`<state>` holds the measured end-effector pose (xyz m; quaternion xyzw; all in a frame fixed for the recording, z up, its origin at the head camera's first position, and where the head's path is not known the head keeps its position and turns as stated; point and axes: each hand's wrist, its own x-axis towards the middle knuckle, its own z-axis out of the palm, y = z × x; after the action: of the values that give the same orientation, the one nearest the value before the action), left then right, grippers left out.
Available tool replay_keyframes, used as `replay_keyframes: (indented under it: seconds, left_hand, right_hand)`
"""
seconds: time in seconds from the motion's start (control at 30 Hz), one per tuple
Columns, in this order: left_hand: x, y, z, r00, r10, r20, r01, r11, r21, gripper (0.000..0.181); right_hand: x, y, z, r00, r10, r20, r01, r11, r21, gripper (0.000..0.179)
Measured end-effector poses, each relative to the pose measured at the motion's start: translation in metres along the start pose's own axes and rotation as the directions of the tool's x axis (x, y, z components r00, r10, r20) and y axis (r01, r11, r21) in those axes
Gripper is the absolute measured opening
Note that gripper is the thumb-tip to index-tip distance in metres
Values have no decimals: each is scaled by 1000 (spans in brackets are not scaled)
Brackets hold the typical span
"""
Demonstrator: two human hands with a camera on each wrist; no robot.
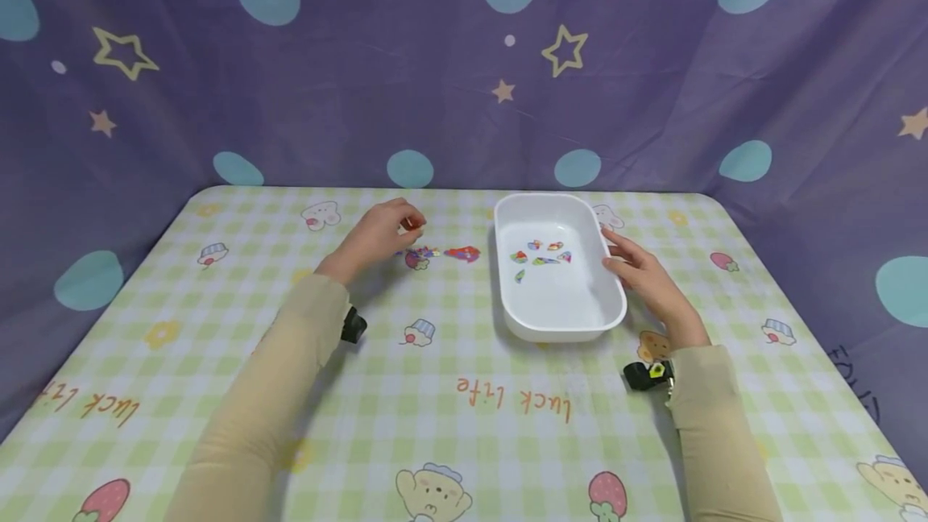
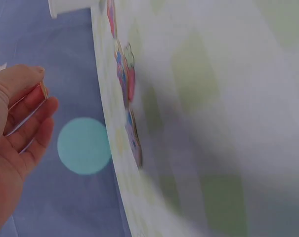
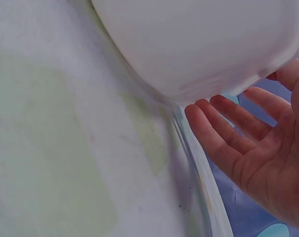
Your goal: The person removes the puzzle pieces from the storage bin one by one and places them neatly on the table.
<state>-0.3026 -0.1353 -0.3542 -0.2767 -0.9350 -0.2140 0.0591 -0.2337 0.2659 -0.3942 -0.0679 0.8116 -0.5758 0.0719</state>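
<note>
In the head view my left hand (image 1: 380, 232) is raised a little over the table at the left of the basin. Its thumb and index finger pinch a small flat reddish piece (image 2: 43, 90) with a gold-coloured edge, seen in the left wrist view. Below lie shiny, multicoloured flat pieces (image 1: 462, 253) in a row on the cloth, partly hidden by the hand. My right hand (image 1: 648, 274) holds the right side of a white rectangular basin (image 1: 565, 334), thumb at the rim and fingertips against the outer wall. Several small colourful pieces (image 1: 546, 261) lie spread over the basin's floor.
A green-and-white checked cloth (image 1: 493, 457) printed with cartoon figures covers the table. A purple curtain (image 1: 435, 71) with stars and blue ovals hangs behind the table and along its sides. Black cameras (image 1: 645, 375) are strapped to both wrists.
</note>
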Motion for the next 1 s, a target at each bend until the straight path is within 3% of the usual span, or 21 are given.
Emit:
replay_keyframes:
  seconds: [0.27,0.53,1.0]
  left_hand:
    - [-15,-23,-2,999,-47,-8,47,999,-18,16]
    - [-31,-43,-4,989,-149,17,150,988,-31,19]
    - [-38,-69,-6,971,-199,136,203,979,-15,18]
  right_hand:
    - [0,-1,1,1000,3,3,-3,1000,10,56]
    - [-5,-11,3,1000,17,7,-18,1000,19,56]
    - [-3,-4,1,1000,10,5,-10,1000,7,57]
